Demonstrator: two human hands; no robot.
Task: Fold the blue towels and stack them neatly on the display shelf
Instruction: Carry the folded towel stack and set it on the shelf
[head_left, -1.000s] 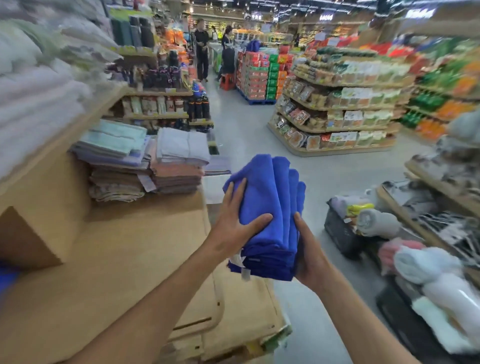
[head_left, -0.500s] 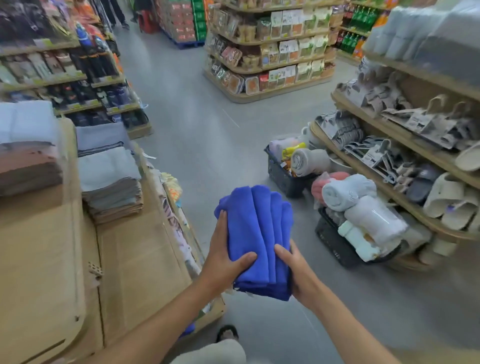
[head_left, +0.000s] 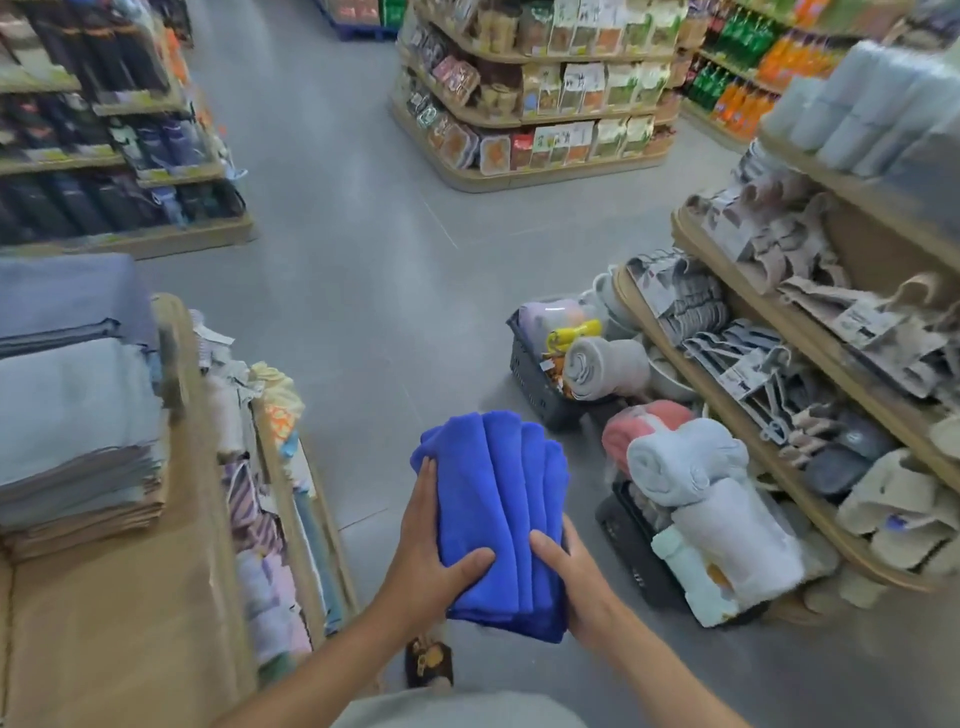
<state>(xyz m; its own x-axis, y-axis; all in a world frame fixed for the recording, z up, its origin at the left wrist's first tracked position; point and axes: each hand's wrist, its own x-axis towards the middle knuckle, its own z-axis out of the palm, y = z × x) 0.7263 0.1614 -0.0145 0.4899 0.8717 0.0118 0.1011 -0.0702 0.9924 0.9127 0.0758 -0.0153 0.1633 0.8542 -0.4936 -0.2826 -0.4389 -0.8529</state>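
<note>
As the towels (head_left: 498, 499) are soft and limp, your left grip (head_left: 431, 561) and right grip (head_left: 574, 590) clasp both sides; support underneath.

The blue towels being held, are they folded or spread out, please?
Folded: blue towels form a compact bundle, rounded folds showing, between left hand and right hand.

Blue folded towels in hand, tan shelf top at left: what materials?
Blue folded towels: probably microfibre or plush terry, matte; fuzzy nap, soft rounded fold edges. Tan shelf top: looks like wood-look board, smooth, matte, streaky brown; blur leaves laminate or cardboard open.
</note>
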